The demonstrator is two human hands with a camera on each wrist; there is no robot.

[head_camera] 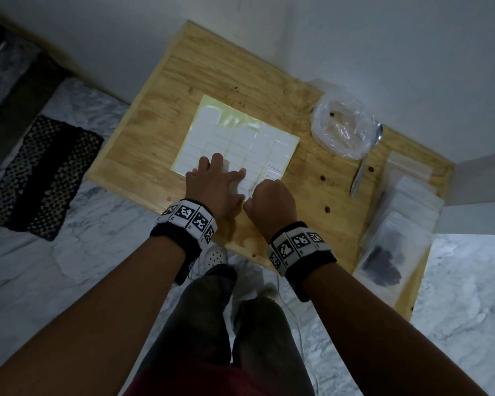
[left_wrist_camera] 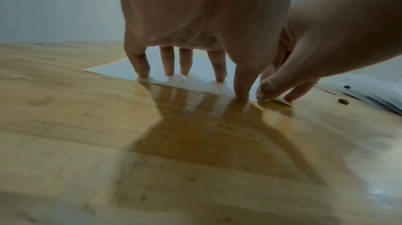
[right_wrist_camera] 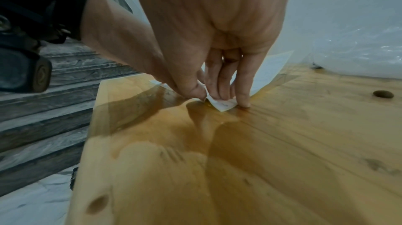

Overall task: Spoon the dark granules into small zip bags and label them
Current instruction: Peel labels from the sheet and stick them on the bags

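Right now I'm peeling one label (right_wrist_camera: 222, 104) off the sticker sheet (head_camera: 235, 138), at the sheet's near right corner. What could go wrong: the label is thin and sticky, so I think it could tear, curl up or stick to my fingers (right_wrist_camera: 196, 89) if I pull too fast. The whole sheet could lift w/ it too if my other hand lets go.

My left hand (head_camera: 212, 190) lies flat on the near edge of the sheet, fingers straight and spread, tips pressing down. My right hand (head_camera: 272, 204) is curled just right of it, thumb and fingertips pinching the label, pinky tip on the table (head_camera: 312, 181).

Filled zip bags (head_camera: 395, 238) w/ dark granules lie in a row far right of the sheet. A spoon (head_camera: 365, 164) and a clear plastic bag (head_camera: 340, 127) sit between, nearer the sheet's far right side.
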